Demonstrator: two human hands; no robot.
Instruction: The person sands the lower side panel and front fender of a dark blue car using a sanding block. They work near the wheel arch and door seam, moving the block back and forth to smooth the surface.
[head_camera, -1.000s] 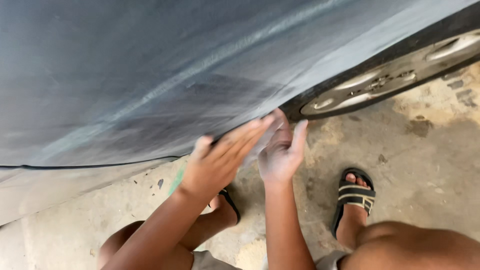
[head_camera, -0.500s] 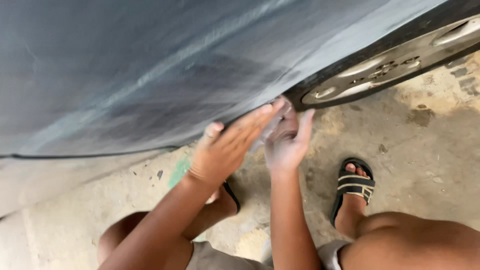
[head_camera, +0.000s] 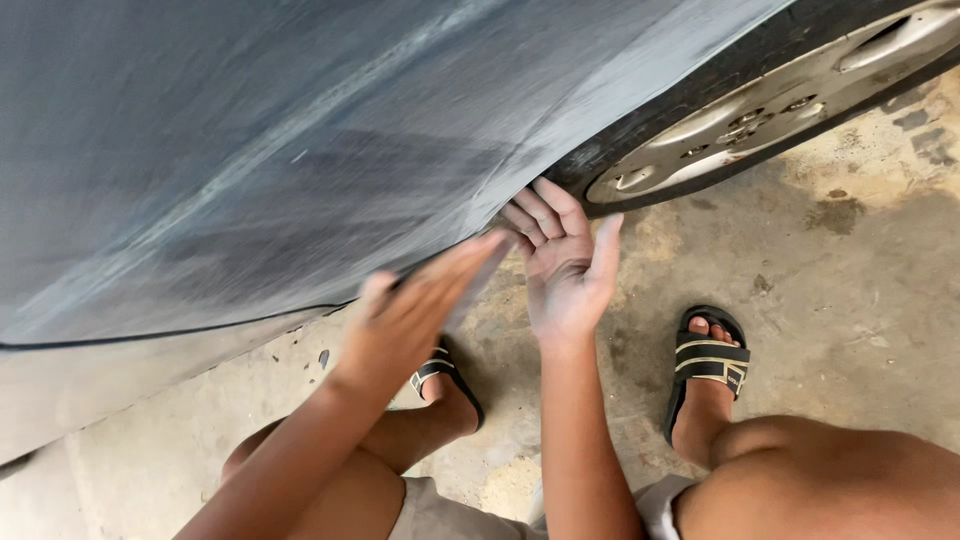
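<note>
A grey car panel fills the upper left of the view, its surface dull and streaked. The left hand is laid flat against the panel's lower edge, fingers straight and held together, blurred; nothing is seen gripped in it. The right hand is held open just right of the left hand, palm turned up, fingers spread loosely, with the fingertips touching the panel's lower edge where it meets the wheel arch. Nothing is held in it. Just right of the panel, a tyre with a silver hubcap is seen. Below the panel, a stained concrete floor is seen, on which two feet in black sandals are planted: one beneath the left hand, the other further right, under the wheel. Bare knees are seen at the bottom.
</note>
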